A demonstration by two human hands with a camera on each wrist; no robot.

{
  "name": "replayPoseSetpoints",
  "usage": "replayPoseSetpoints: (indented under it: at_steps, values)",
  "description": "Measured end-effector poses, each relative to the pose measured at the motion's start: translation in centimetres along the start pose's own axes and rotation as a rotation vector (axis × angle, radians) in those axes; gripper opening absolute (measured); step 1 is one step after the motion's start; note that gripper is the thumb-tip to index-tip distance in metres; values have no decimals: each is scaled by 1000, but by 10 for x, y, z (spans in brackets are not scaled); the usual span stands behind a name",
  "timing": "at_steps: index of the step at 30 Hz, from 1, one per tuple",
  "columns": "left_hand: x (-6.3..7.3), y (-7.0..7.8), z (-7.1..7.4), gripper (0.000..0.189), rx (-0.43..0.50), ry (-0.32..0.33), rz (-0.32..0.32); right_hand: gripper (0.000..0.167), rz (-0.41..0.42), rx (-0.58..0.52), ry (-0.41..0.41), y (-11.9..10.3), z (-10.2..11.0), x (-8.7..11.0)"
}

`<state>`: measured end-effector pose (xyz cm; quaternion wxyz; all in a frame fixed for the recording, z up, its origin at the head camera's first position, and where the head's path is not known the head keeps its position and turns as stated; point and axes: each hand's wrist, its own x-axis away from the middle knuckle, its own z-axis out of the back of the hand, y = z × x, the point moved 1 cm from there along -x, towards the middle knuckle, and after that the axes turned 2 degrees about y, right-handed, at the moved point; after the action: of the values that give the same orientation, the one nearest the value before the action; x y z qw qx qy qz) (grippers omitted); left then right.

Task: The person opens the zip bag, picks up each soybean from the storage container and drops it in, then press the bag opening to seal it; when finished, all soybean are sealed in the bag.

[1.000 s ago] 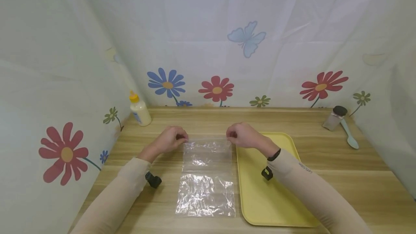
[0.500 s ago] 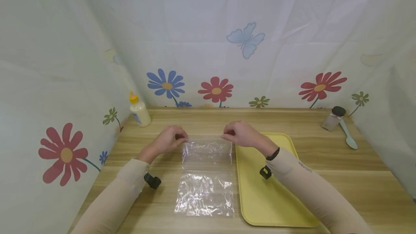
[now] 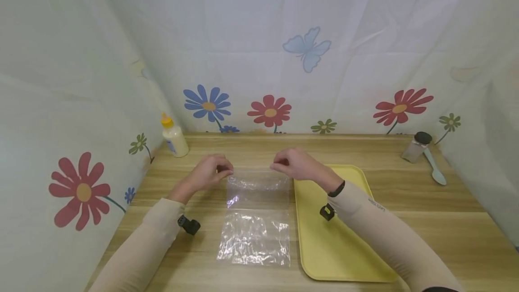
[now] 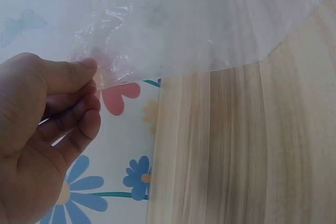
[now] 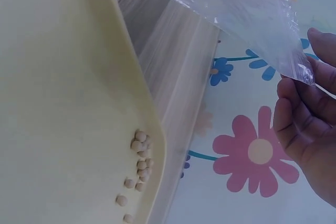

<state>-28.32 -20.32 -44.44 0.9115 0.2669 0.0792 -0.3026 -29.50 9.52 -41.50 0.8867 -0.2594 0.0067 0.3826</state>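
Note:
A clear plastic bag (image 3: 255, 238) stretches over the wooden table with its top edge towards the back wall. My left hand (image 3: 207, 172) pinches its top left corner between thumb and index finger, plain to see in the left wrist view. At the other end of that edge is my right hand (image 3: 298, 164), curled fingers and thumb at the bag. In the right wrist view the bag's pointed corner (image 5: 302, 72) lies against the index finger, the thumb close above it. Both wrist views show the top edge raised towards me, while the lower half lies shiny and wrinkled.
A yellow tray (image 3: 324, 256) stands right of the bag under my right forearm; several small round beige balls (image 5: 140, 169) lie in its corner. A yellow-capped bottle (image 3: 175, 139) is back left. At back right are a dark-lidded jar (image 3: 415, 148) and a pale spoon (image 3: 438, 175).
My right hand has slid left along the bag's top edge and risen slightly. The left hand has shifted slightly up and left. The bag's upper part has moved, and its shine has changed.

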Motion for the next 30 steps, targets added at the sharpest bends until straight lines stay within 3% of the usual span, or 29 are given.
replayPoseSetpoints:
  at_steps: [15,30]
  values:
    - [2,18,6,5,59,23,-57,19,53,-29,4,-12,4,-2]
    - [1,37,11,6,51,34,-90,15,99,-38,-3,-21,10,5]
